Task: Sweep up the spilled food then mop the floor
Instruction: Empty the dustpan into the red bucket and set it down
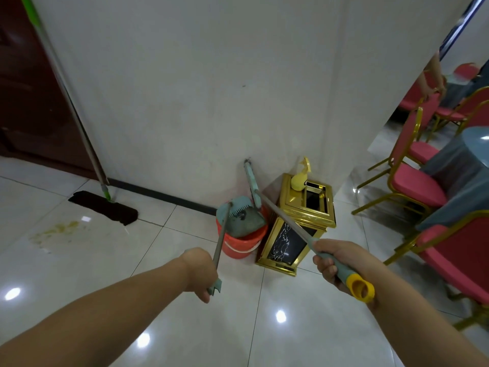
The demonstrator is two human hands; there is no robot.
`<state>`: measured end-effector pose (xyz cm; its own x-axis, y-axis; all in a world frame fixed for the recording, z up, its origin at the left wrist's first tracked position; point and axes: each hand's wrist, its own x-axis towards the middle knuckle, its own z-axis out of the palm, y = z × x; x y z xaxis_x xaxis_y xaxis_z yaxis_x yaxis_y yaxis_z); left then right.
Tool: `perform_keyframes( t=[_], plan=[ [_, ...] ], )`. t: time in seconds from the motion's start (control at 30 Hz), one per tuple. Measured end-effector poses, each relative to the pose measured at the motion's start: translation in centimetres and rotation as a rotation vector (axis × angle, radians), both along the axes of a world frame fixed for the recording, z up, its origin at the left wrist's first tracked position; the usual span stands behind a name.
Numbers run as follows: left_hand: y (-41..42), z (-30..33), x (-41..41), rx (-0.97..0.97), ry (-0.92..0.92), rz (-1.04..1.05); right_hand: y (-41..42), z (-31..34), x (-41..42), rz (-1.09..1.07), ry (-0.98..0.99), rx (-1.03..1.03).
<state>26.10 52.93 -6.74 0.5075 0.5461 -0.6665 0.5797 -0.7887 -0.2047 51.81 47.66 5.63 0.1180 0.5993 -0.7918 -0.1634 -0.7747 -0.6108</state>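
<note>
While the spilled food (54, 230) lies as a yellowish smear on the floor (158, 300) far to the left, just in front of the dark head of the mop (104, 207) that leans against the wall (185, 102), both hands are occupied farther right. The left hand (199, 272) grips the end of the dustpan handle (221, 241), fingers curled round it; that handle runs up and away to the dustpan (239, 215), which sits in the red bucket (240, 245). The right hand (337, 263) wraps its fingers round the teal grip of the broom (280, 217), just above its yellow end cap, and the shaft slants up and leftward, its head resting near the wall above the bucket, beside the gold bin (299, 229) with a yellow spray bottle (300, 178) on top. Both long axes point away from the stain, so I judge the next move turns on lifting both tools clear and swinging them left; the left hand is the nearer one to the spill. Pink chairs (418, 181) stand well apart at right.
</note>
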Motion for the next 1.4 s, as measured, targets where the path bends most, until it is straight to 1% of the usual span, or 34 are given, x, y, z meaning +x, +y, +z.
perform_keyframes(
  t=[0.13, 0.3, 0.4, 0.53, 0.6, 0.77, 1.0, 1.2, 1.33, 1.4],
  plan=[
    [0.3, 0.9, -0.9, 0.058, -0.159, 0.083, 0.1, 0.2, -1.1, 0.014, -0.031, 0.021],
    [0.3, 2.1, -1.1, 0.152, -0.448, 0.352, 0.4, 0.9, -3.0, 0.059, -0.042, 0.057],
    [0.3, 2.7, -1.3, 0.19, -0.655, 0.609, 0.7, 1.5, -4.4, 0.11, -0.05, 0.085],
    [0.1, 3.8, -2.5, 0.265, -1.045, 1.042, 1.3, 2.1, -6.7, 0.165, -0.059, 0.081],
    [0.1, 4.3, -3.7, 0.3, -1.147, 1.214, 1.7, 2.3, -8.0, 0.187, -0.073, 0.076],
    [-0.5, 3.5, -7.4, 0.298, -1.315, 1.525, 3.2, 1.9, -11.0, 0.257, -0.083, 0.063],
    [-2.2, 0.5, -9.5, 0.188, -1.525, 1.892, 5.9, 0.7, -13.4, 0.436, -0.126, 0.023],
    [-1.0, -2.3, -9.7, 0.047, -1.574, 2.134, 11.5, -2.4, -15.0, 0.574, -0.122, -0.06],
    [1.3, -4.0, -8.8, -0.001, -1.582, 2.267, 16.6, -5.6, -15.6, 0.733, -0.229, -0.109],
    [2.7, -5.2, -8.0, 0.006, -1.584, 2.321, 19.0, -7.0, -15.8, 0.79, -0.24, -0.135]
  ],
)
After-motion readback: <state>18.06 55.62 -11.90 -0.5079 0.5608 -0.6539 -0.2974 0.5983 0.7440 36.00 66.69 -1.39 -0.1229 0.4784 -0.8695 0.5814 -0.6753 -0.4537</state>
